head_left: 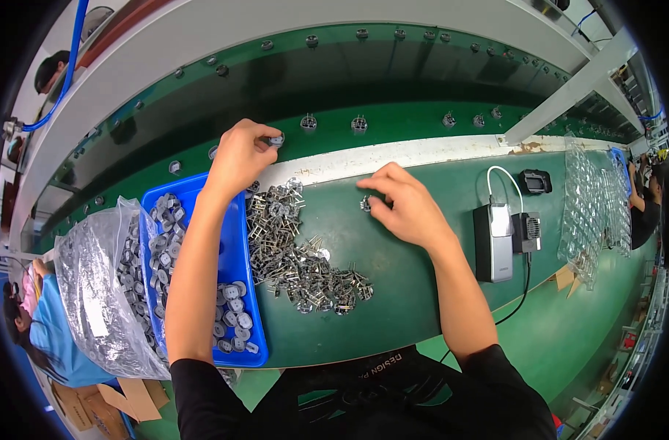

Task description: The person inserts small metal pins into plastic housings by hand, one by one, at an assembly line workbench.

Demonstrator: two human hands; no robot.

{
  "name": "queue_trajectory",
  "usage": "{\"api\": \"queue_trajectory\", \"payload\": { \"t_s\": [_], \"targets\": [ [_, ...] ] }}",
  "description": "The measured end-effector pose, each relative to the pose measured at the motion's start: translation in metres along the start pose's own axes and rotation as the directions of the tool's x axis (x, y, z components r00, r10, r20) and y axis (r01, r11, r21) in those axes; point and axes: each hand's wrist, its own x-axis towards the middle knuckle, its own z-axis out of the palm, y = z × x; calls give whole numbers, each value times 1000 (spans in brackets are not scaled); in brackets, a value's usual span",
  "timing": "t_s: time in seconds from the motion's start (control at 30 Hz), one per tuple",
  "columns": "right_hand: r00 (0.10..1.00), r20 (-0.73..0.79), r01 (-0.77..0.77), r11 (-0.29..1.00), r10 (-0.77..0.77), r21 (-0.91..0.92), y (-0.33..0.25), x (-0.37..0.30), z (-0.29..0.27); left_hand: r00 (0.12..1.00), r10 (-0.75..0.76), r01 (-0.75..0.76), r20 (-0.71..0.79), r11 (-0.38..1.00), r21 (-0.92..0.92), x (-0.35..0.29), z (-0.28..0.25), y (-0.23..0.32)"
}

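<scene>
My left hand (240,158) reaches over the near edge of the green conveyor belt (407,121), pinching a small round grey part (276,139) between thumb and fingers. Over the green table (327,220) my right hand (406,209) is closed on a small metal part with pins (365,204), partly hidden by its fingertips. Between my arms lies a heap of loose metal parts with pins (283,235). Under my left forearm is a blue bin (252,323) holding many grey round plastic caps (232,315).
A clear plastic bag (92,279) of grey caps lies left of the bin. Several parts (359,125) stand spaced along the belt. At right are a grey-black power device (493,242) with cables, a black holder (535,181) and bubble wrap (587,213). A slanted white post (569,88) rises beyond.
</scene>
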Motion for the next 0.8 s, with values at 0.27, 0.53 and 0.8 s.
{"api": "queue_trajectory", "payload": {
  "t_s": [0.27,0.53,0.8],
  "targets": [
    [998,60,29,999,-30,19,7,-5,12,969,-248,200,-22,830,-520,-81,19,61],
    [996,-47,87,926,-75,367,-37,-11,20,993,-103,118,57,873,-472,-110,34,83],
    [952,-88,298,954,-294,36,-37,-13,24,987,-53,115,153,893,-434,-114,36,83]
  ]
}}
